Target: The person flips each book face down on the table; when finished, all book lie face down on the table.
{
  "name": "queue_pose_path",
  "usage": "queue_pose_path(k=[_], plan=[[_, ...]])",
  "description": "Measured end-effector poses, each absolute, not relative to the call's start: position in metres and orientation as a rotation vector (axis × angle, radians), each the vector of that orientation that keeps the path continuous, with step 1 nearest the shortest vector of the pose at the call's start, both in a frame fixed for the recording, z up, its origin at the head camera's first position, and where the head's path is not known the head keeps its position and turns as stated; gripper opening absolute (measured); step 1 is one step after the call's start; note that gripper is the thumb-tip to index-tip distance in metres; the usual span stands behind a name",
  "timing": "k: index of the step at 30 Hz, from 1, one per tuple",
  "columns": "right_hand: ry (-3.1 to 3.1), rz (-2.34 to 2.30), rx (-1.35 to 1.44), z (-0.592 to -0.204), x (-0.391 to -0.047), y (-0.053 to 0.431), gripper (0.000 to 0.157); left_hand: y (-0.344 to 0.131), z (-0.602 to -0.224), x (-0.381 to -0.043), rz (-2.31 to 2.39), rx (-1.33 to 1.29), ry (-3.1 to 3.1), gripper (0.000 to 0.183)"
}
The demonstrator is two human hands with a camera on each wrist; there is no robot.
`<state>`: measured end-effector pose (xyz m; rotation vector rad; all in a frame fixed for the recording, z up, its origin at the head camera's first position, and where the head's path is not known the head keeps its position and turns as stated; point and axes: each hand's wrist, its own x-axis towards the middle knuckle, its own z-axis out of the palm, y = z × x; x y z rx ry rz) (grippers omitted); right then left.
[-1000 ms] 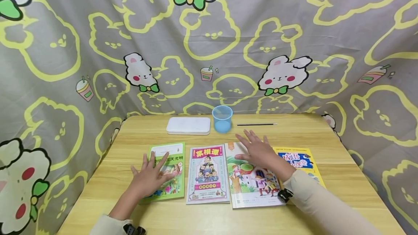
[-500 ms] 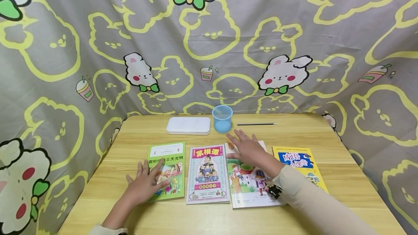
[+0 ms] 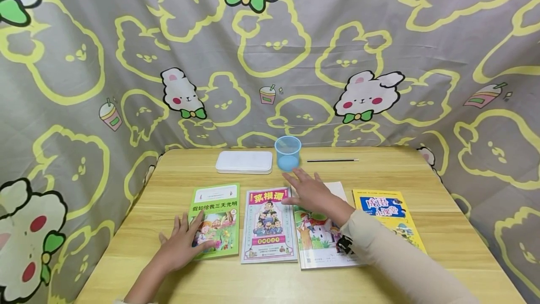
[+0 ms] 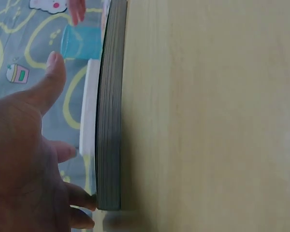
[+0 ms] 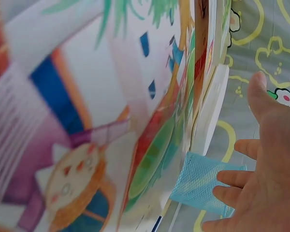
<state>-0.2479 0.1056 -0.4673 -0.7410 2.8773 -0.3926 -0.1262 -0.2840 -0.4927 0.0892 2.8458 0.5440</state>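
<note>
Green book [image 3: 223,224] and left hand [image 3: 182,240] overlap at the cover's lower left: the fingers are spread, the thumb stands away from them, and nothing is gripped. Whether the fingertips press the cover or sit just above it, I cannot tell. Pressure so near the edge could swing the book askew.

Well apart from it, the right hand [image 3: 314,196] hangs over the white book [image 3: 312,238], palm down, fingers likewise spread, holding nothing. Its thumb reaches over the top right of the pink book [image 3: 268,219], contact uncertain; a low drag there could catch that corner and push both books out of line. Its longer fingers point toward the cup [image 3: 288,149], very near its base in the head view. The cup looks light, so a quick forward reach might tip or shove it.

Behind this hand, the sleeve [image 3: 405,252] crosses beside the yellow book [image 3: 402,224]; if the forearm dropped, it could rub that cover crooked.

Farther out, the case [image 3: 243,162] lies flat just left of the cup on the table [image 3: 447,219]. The rod [image 3: 332,160], to the right, is slim and may roll if knocked.
</note>
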Motion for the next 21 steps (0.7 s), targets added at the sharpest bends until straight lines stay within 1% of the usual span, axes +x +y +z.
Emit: queue_pose_path(k=[10,16,21], plan=[[2.852,-0.371,-0.753,-0.470,-0.255,0.087,0.091,-0.293,-0.496,-0.120,0.610,0.046,2.780,0.120],[2.836,-0.447,-0.795,-0.471,-0.256,0.077,0.089,-0.297,-0.496,-0.115,0.636,0.054,2.777,0.124],[2.813,-0.451,-0.789,-0.471,-0.257,0.065,0.092,-0.301,-0.498,-0.111,0.671,0.087,2.778,0.127]])
